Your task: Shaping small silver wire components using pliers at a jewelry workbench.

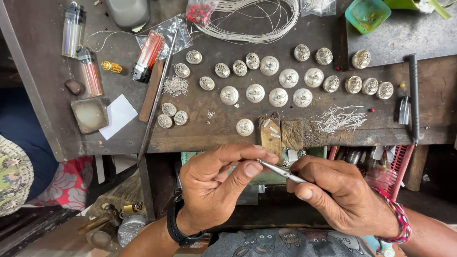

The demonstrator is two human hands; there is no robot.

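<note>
Head view: below the desk's (190, 138) near edge, my right hand (340, 195) pinches thin metal tweezers (281, 170) at mid-shank. My left hand's (214, 185) thumb and forefinger close at their tip; whether they hold something tiny, I cannot tell. The tweezers seem light, stiff and slippery.

Dark wooden bench (214, 131): round silver medallions (266, 88) in loose rows; coil of pale cord (247, 21) at rear; three lighters (88, 71) at left beside a white paper slip (119, 114); heap of fine wire pins (340, 119); green plastic cup (366, 14); dark pen (414, 95) at right.
</note>
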